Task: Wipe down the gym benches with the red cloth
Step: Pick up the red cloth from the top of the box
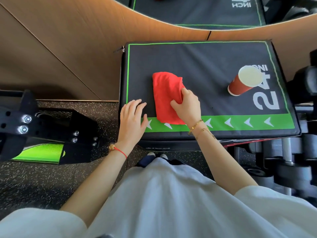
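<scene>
A folded red cloth (165, 95) lies on the black padded gym box (205, 66) with green trim and a "24 INCH" print. My right hand (187, 104) rests on the cloth's right side, thumb and fingers curled into the fabric and gripping it. My left hand (133, 117) lies flat with straight fingers on the box's front left corner, just left of the cloth and not touching it.
A red paper cup (245, 81) stands on the box at the right. Black metal equipment with bolts (34, 124) sits low on the left. Dumbbells (291, 160) fill a rack at the right. A wooden wall (68, 48) and a mirror (197, 11) rise behind.
</scene>
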Action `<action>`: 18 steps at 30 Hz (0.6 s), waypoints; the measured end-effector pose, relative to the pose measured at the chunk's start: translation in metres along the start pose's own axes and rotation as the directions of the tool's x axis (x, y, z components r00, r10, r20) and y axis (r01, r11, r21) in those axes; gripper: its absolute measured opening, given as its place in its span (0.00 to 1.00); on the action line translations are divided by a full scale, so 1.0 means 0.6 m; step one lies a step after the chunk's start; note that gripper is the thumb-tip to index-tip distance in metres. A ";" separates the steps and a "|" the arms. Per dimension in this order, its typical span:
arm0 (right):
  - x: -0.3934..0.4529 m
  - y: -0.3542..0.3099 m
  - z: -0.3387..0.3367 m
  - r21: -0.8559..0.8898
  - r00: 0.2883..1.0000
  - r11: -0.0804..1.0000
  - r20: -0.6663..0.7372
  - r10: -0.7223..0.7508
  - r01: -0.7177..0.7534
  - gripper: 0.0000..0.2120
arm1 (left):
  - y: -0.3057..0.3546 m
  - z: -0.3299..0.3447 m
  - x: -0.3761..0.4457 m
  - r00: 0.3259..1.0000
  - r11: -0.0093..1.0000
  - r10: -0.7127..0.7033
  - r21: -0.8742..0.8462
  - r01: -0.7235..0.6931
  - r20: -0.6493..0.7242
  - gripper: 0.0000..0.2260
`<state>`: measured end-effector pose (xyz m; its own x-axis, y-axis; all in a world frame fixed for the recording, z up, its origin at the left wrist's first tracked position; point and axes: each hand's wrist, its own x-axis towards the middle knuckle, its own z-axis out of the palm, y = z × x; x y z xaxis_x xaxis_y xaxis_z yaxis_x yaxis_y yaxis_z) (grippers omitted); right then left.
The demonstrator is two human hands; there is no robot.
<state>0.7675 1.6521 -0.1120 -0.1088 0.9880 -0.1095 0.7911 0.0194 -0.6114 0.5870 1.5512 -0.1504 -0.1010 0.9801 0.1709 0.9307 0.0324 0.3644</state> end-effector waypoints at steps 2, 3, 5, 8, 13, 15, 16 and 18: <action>-0.005 0.001 -0.007 0.036 1.000 0.999 -0.013 -0.006 0.007 0.11 | -0.001 -0.002 0.001 1.000 1.000 0.001 0.001 -0.001 0.009 0.17; -0.010 0.003 -0.011 0.061 1.000 0.998 -0.024 -0.006 0.007 0.11 | -0.001 -0.002 0.001 1.000 1.000 0.000 0.002 0.000 0.014 0.17; -0.021 0.008 -0.019 0.118 0.999 0.993 -0.041 0.002 0.003 0.11 | -0.001 -0.002 0.000 1.000 1.000 -0.002 0.002 0.002 0.017 0.17; -0.041 0.019 -0.030 0.184 0.998 0.983 -0.058 0.034 -0.023 0.10 | 0.000 -0.003 -0.002 1.000 1.000 -0.003 -0.005 0.003 0.018 0.17; -0.072 0.035 -0.045 0.317 0.989 0.942 -0.060 0.134 -0.109 0.09 | -0.002 -0.008 0.001 0.999 1.000 -0.001 -0.012 0.001 0.034 0.16; -0.084 0.038 -0.048 0.369 0.984 0.920 -0.064 0.167 -0.132 0.08 | -0.002 -0.014 0.004 0.999 0.999 0.012 -0.043 -0.010 0.045 0.15; -0.090 0.039 -0.050 0.390 0.981 0.910 -0.068 0.183 -0.142 0.07 | -0.001 -0.018 0.005 0.998 0.998 0.027 -0.066 -0.023 0.051 0.15; -0.104 0.037 -0.052 0.432 0.972 0.887 -0.085 0.221 -0.164 0.07 | 0.000 -0.027 0.006 0.994 0.991 0.079 -0.117 -0.071 0.071 0.14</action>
<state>0.8104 1.5954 -0.0944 0.1204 0.9772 -0.1749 0.4589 -0.2110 -0.8631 0.5808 1.5517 -0.1347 -0.0019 0.9910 0.1339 0.8881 -0.0599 0.4558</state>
